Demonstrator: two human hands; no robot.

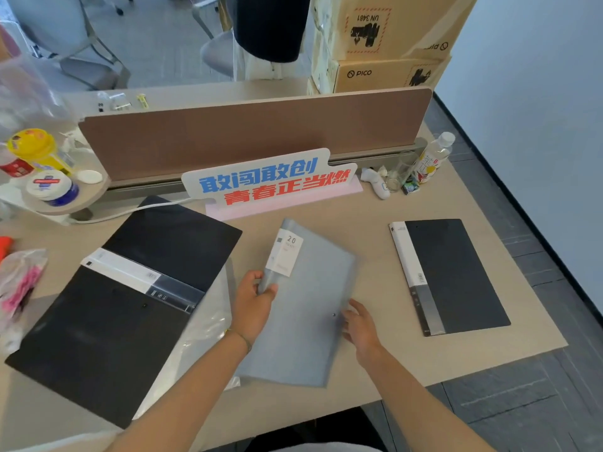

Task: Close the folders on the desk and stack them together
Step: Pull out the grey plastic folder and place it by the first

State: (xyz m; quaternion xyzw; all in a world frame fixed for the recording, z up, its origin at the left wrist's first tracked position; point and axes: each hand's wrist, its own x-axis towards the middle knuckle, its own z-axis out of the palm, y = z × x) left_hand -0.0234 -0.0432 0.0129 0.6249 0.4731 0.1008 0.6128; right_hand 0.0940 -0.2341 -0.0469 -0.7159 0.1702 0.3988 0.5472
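While the translucent grey plastic folder (303, 305) lies shut mid-desk, left hand (251, 308) pinching its spine and right hand (360, 327) flat on its cover, the dark folder (452, 275) far right is closed, the black folder (130, 298) left still gapes, nothing stacked.

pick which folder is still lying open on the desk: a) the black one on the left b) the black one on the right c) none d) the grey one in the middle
a: the left black folder lies spread flat with both covers showing, while the grey folder under the left hand and right hand and the right black folder are shut.
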